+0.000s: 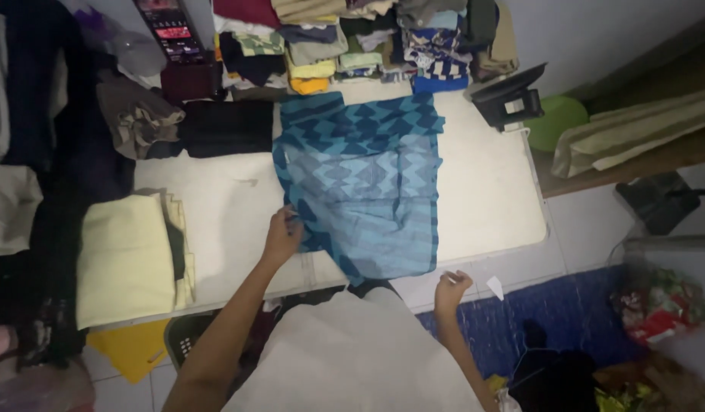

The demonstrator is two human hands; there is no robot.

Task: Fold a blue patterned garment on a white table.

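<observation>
A blue cloth with a diamond pattern [364,179] lies spread on the white table [486,191], its near edge hanging over the front. My left hand [282,235] pinches the cloth's left edge near the lower corner. My right hand [452,288] hovers off the table's front edge to the right of the cloth, fingers curled around something small and white that I cannot make out.
Stacks of folded clothes [360,42] line the table's far edge. A pale yellow folded pile [127,259] sits at the left, dark garments [215,126] behind it. A black iron stand [509,98] is at the far right corner. A blue mat [566,313] covers the floor.
</observation>
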